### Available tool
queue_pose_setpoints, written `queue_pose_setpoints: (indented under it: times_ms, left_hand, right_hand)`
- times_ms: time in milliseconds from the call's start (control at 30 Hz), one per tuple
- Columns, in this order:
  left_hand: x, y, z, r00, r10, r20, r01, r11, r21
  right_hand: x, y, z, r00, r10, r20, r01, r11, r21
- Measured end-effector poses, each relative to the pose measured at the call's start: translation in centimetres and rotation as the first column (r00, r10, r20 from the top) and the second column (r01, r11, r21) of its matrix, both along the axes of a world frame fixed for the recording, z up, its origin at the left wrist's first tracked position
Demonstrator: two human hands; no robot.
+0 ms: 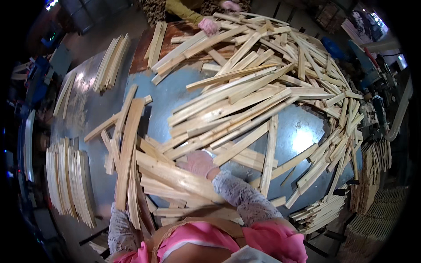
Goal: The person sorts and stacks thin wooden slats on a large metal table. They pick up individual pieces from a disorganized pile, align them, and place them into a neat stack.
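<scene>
My right hand (199,163), in a pink glove with a lace sleeve, rests palm down on loose pale wooden slats (175,177) just in front of me. On my left side a bundle of long slats (127,149) stands tilted, reaching from my lap up over the table. My left hand (117,209) is mostly hidden behind that bundle and appears to grip its lower end; only its lace sleeve shows clearly. A big tangled heap of slats (263,87) covers the blue table (175,94).
A co-worker's pink-gloved hand (208,25) touches slats at the far edge. Neat slat stacks lie at my left (70,179), far left (112,61), far middle (155,37) and lower right (322,212). Machinery stands at the right (377,109).
</scene>
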State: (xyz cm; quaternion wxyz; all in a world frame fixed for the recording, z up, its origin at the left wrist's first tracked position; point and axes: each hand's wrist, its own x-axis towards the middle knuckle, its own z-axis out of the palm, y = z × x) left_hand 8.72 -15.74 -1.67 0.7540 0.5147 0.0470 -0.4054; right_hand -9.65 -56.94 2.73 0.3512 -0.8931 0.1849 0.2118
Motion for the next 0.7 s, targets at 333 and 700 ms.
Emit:
queue_pose_setpoints:
  times_ms: [333, 700]
  left_hand:
    - [-1.3, -3.5, -6.4, 0.682, -0.452, 0.575, -0.315, 0.528, 0.789]
    - [-1.6, -1.6, 2.8, 0.638, -0.666, 0.386, 0.034, 0.525, 0.85]
  right_hand:
    - [-6.1, 0.8, 2.4, 0.889, -0.046, 0.456, 0.121, 0.983, -0.136]
    - [-1.5, 14.4, 6.3, 0.742, -0.255, 0.62, 0.278, 0.959, 0.062]
